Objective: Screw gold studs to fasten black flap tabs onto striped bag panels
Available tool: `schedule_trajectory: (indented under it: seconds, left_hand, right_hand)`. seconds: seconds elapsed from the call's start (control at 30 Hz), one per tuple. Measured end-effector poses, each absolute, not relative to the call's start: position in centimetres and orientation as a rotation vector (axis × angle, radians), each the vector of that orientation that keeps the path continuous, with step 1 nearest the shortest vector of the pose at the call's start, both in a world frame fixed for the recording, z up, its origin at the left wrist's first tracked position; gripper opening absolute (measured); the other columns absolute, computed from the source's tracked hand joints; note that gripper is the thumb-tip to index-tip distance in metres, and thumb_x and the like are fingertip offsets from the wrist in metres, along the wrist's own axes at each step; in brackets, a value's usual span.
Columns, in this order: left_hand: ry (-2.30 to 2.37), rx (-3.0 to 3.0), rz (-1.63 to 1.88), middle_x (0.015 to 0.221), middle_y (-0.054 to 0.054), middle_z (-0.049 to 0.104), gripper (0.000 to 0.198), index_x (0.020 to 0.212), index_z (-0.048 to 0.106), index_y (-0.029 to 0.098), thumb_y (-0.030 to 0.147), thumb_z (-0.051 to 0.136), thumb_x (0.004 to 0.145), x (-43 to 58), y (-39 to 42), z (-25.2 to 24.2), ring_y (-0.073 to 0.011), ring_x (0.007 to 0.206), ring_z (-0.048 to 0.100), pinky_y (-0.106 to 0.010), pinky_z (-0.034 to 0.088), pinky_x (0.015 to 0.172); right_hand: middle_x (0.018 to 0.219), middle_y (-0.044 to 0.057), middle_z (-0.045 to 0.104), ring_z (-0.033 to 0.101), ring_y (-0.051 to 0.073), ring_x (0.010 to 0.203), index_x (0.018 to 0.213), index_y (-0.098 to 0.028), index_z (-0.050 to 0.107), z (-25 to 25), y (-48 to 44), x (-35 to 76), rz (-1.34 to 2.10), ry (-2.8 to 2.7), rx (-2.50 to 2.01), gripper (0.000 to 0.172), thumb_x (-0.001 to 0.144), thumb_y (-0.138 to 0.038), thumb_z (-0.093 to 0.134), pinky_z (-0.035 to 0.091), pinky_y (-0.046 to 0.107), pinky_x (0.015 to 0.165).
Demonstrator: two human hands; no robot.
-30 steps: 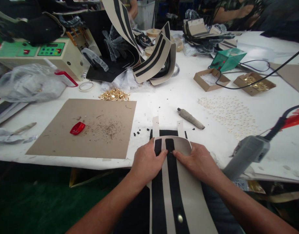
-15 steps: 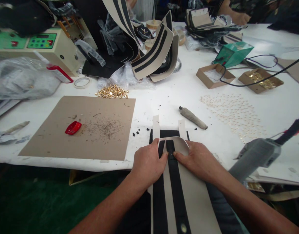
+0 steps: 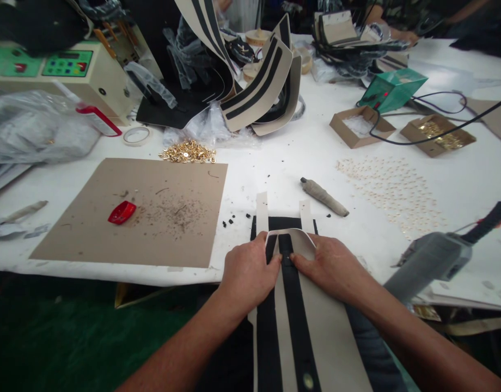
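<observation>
**Position.** Finds the striped panel (image 3: 319, 332), beige with black stripes, hanging off the near edge of the white table (image 3: 283, 163) toward the wearer. Notes its far end turned back on itself in a rounded fold, resting just over two beige tabs (image 3: 261, 209) that lie flat on the table.

**Grip.** Clasps that fold from both sides. Closes the left hand (image 3: 248, 275) on the left half and the right hand (image 3: 334, 269) on the right half, with the thumbs meeting on the centre black stripe. Cannot tell whether anything small sits beneath the thumb tips.

**Done, by judgement.**
- Shows one metal snap (image 3: 307, 381) already seated low on the centre stripe.
- Shows the fold formed and held square to the stripes.
- Counts a stack of like panels (image 3: 262, 92) at the far side of the table; cannot tell whether these are finished.

**Left, by judgement.**
- Shows no fitting at the fold itself.
- Finds no tool in either hand.
- Finds the grey hand tool (image 3: 432, 258) lying apart to the right and the wrapped punch (image 3: 324, 197) just beyond the fold, both untouched.
- Finds ample stock on hand: a heap of gold fittings (image 3: 188, 152) near the cardboard sheet (image 3: 132, 218), and loose pale studs (image 3: 391, 188) spread to the right.
- Rates the piece as partway fitted, with the folded end not yet fastened.

**Other.** Notes a red piece (image 3: 122, 212) and fine debris on the cardboard, and black scraps (image 3: 234, 220) beside the tabs.
</observation>
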State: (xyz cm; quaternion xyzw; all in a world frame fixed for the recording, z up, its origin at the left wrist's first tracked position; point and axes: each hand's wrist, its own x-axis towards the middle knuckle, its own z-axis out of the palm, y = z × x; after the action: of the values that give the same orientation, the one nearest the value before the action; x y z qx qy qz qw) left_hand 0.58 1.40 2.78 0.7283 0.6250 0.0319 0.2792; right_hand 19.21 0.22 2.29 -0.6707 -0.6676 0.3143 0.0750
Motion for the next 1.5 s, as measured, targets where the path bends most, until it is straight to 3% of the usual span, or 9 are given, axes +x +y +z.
schedule_trajectory:
  seconds: [0.53,0.7,0.77,0.9,1.1,1.27,1.33,1.43,1.5]
  left_hand:
    - [1.793,2.087,0.092,0.09,-0.009,0.078,0.039,0.128,0.06,0.023,0.042,0.061,0.094,0.5,-0.2,2.1,-0.0346,0.087,0.076,-0.042,0.056,0.076]
    - [1.739,2.271,0.604,0.149,-0.016,0.057,0.071,0.149,0.045,0.019,0.028,0.075,0.086,0.2,-0.9,1.6,-0.0316,0.139,0.052,-0.046,0.047,0.112]
    - [1.546,2.385,0.666,0.155,-0.013,0.053,0.053,0.14,0.057,0.019,0.024,0.071,0.089,0.2,-1.1,1.4,-0.0298,0.147,0.043,-0.049,0.035,0.122]
    - [1.352,2.304,0.627,0.136,-0.004,0.07,0.019,0.112,0.074,0.025,0.024,0.066,0.095,0.5,-1.1,0.6,-0.0251,0.139,0.054,-0.052,0.031,0.125]
    - [1.371,2.215,0.723,0.131,-0.004,0.073,0.016,0.106,0.076,0.026,0.024,0.072,0.09,0.4,-0.5,-0.4,-0.0274,0.132,0.059,-0.057,0.038,0.12]
    - [1.29,2.341,0.897,0.128,-0.006,0.074,0.019,0.105,0.078,0.027,0.038,0.07,0.091,-0.5,1.2,-3.2,-0.0319,0.127,0.062,-0.059,0.049,0.112]
    - [1.272,2.373,0.924,0.127,-0.005,0.074,0.023,0.103,0.079,0.029,0.046,0.072,0.089,-0.8,1.9,-4.1,-0.033,0.125,0.064,-0.059,0.05,0.11]
    - [1.304,2.406,0.904,0.125,-0.003,0.075,0.028,0.101,0.079,0.031,0.054,0.073,0.085,-1.0,2.4,-4.5,-0.0342,0.123,0.065,-0.06,0.052,0.11]
    - [1.328,2.419,0.885,0.125,-0.003,0.076,0.03,0.099,0.08,0.032,0.056,0.071,0.084,-1.0,2.5,-4.5,-0.0345,0.122,0.066,-0.06,0.053,0.109]
  right_hand:
    - [0.104,0.011,0.078,0.072,0.033,0.1,0.109,-0.022,0.073,2.6,-0.3,18.9,0.877,-2.054,-2.065,0.028,0.093,-0.039,0.058,0.049,0.038,0.083]
    - [0.107,0.012,0.078,0.072,0.032,0.101,0.116,-0.022,0.073,2.5,-0.5,18.9,0.849,-2.052,-2.025,0.033,0.093,-0.04,0.06,0.048,0.038,0.085]
    - [0.107,0.011,0.078,0.072,0.031,0.1,0.117,-0.022,0.072,2.3,-0.6,19.0,0.836,-2.054,-2.011,0.032,0.093,-0.039,0.059,0.048,0.037,0.085]
    - [0.102,0.01,0.079,0.072,0.029,0.097,0.111,-0.023,0.073,1.9,-0.5,19.2,0.821,-2.07,-1.985,0.027,0.093,-0.037,0.057,0.047,0.035,0.082]
    - [0.1,0.01,0.078,0.072,0.028,0.096,0.11,-0.021,0.072,2.2,-0.8,19.0,0.805,-1.954,-2.006,0.028,0.091,-0.038,0.062,0.05,0.034,0.083]
    - [0.136,0.014,0.065,0.065,0.031,0.121,0.144,-0.022,0.054,3.0,-4.1,19.5,0.485,-1.71,-1.727,0.064,0.083,-0.028,0.072,0.053,0.042,0.102]
    - [0.128,0.01,0.068,0.066,0.027,0.117,0.136,-0.025,0.059,3.9,-6.6,20.4,0.331,-1.659,-1.509,0.053,0.084,-0.021,0.07,0.054,0.039,0.1]
    - [0.09,0.002,0.075,0.072,0.019,0.083,0.106,-0.027,0.071,5.1,-10.3,23.6,0.25,-1.551,-1.398,0.018,0.092,-0.019,0.063,0.057,0.028,0.078]
    - [0.081,0.001,0.073,0.069,0.018,0.072,0.094,-0.026,0.073,5.2,-11.5,27.3,0.248,-1.406,-1.585,0.014,0.096,-0.025,0.059,0.054,0.027,0.068]
